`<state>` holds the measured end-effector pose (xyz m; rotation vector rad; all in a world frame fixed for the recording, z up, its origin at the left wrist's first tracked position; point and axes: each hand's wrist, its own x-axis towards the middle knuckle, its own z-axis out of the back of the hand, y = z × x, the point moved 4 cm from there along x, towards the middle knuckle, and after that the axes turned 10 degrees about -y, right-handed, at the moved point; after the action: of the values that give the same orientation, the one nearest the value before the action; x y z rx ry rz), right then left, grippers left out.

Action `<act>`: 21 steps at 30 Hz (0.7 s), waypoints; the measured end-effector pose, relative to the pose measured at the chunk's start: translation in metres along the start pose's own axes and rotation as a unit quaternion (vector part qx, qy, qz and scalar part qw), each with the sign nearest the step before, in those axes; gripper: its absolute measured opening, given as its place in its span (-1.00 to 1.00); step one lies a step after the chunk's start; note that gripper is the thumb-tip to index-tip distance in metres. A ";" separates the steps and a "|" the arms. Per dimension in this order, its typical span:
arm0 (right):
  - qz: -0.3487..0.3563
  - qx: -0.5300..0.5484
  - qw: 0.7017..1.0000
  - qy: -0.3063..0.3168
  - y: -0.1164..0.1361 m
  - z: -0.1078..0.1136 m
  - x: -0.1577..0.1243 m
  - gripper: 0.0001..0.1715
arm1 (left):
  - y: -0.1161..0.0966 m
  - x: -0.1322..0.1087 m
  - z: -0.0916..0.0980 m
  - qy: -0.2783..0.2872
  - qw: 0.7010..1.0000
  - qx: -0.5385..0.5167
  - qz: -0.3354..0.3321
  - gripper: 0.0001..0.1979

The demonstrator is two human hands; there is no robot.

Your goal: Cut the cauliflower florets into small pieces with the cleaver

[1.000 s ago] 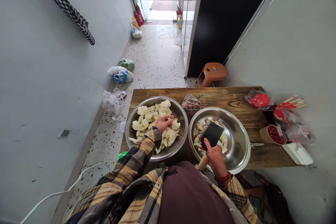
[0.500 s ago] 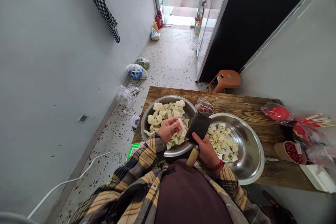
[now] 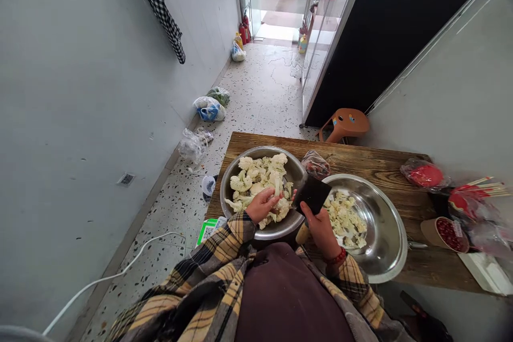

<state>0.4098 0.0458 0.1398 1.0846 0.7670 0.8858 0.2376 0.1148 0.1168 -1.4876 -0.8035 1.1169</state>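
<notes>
My left hand (image 3: pixel 261 206) is over the left steel bowl (image 3: pixel 223 192), its fingers closed around a cauliflower floret (image 3: pixel 277 184) with the stem up. Large cauliflower pieces (image 3: pixel 242 181) fill that bowl. In my right hand (image 3: pixel 324 231) is a cleaver (image 3: pixel 312 193), gripped by the wooden handle with the thumb on its dark blade. The blade stands between the two bowls, apart from the floret. Beneath and right of it, the right steel bowl (image 3: pixel 385 219) holds small cut cauliflower pieces (image 3: pixel 344 216) along its left side.
On the wooden table (image 3: pixel 372 163) lie a bagged dark item (image 3: pixel 316 164), a red bagged item (image 3: pixel 425 173), a tub of red bits (image 3: pixel 448 233) and skewers (image 3: pixel 479 188). An orange stool (image 3: pixel 345 123) stands behind. Plastic bags (image 3: pixel 210 109) line the left wall.
My right hand and the cleaver have shifted right, away from the left hand. My left hand has moved slightly right and still holds the floret. The view has shifted a little.
</notes>
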 end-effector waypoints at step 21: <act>0.302 -0.166 0.885 0.312 0.047 -0.001 0.004 -0.60 | -0.015 -0.008 -0.001 0.091 0.962 0.190 -0.175 -0.87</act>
<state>0.4006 0.0598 0.1842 0.7219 0.7583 1.8897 0.2366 0.1102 0.1336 -1.0581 -0.6478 0.7993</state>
